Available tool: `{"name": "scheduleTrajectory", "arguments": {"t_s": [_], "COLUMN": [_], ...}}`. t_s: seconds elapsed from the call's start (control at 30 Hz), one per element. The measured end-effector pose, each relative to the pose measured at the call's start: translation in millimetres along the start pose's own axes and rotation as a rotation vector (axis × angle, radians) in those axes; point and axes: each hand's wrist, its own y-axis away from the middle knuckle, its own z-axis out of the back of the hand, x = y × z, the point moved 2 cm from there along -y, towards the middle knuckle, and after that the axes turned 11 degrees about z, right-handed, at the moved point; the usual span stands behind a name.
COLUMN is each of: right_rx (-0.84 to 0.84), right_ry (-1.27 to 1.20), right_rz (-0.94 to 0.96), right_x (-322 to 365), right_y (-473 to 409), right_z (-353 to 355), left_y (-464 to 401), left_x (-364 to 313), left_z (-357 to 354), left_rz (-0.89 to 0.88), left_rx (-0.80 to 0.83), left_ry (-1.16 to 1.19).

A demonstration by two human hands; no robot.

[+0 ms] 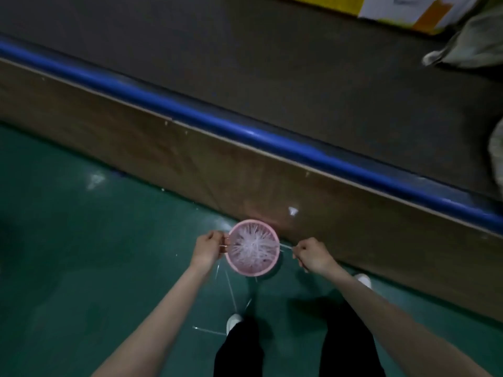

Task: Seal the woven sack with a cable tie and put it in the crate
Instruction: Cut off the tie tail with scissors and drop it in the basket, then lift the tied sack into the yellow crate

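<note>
A round pink basket (269, 268) full of white cable ties (253, 247) sits low over the green floor, beside the wooden side of a platform. My left hand (208, 247) grips the basket's handle on its left side. My right hand (313, 255) is closed on one thin white cable tie (285, 246), which stretches from the basket's right rim to my fingers. A grey-green woven sack (473, 42) lies on the platform at the far right, partly cut off by the frame edge. No crate is in view.
A raised platform with a dark top (272, 63), a blue edge rail (217, 123) and a brown wooden side (190, 164) crosses the view. A yellow and white cardboard box (402, 9) stands at the top right. Loose cable ties (231, 292) lie on the floor by my feet.
</note>
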Motion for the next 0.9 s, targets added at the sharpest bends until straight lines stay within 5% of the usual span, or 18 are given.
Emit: {"name": "scheduleTrajectory", "arguments": {"t_s": [0.5, 0.9], "right_rx": [0.052, -0.151], "right_ry": [0.184, -0.094], "right_rz": [-0.117, 0.174], "right_x": [-117, -57], "right_y": [-177, -85], "right_z": [-138, -69], "left_y": [-147, -72], "left_x": [95, 46], "left_z": [-30, -57], "left_rz": [0.042, -0.127], "left_rx": [-0.039, -0.041], "left_ry": [-0.016, -0.102]}}
